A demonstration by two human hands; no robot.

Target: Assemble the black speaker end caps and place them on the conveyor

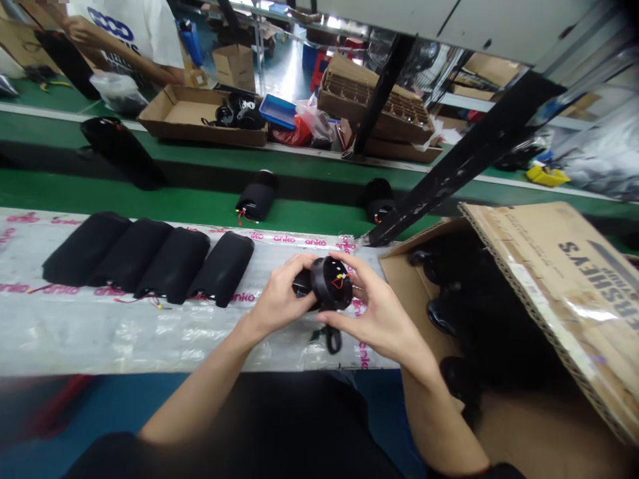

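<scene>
Both my hands hold a black round part above the near edge of the plastic-covered bench. Red and yellow wires show on its end face, and a black strap loop hangs below. My left hand grips it from the left, with fingers wrapped round the side. From the right, my right hand spans the rim between thumb and fingers. To the left, several black fabric-covered cylinders lie in a row, some with thin wires coming out of their near ends.
An open cardboard box with black parts in it stands at the right. Beyond the bench, more black cylinders lie on a green conveyor belt. A black metal post slants across. A co-worker stands at the far left.
</scene>
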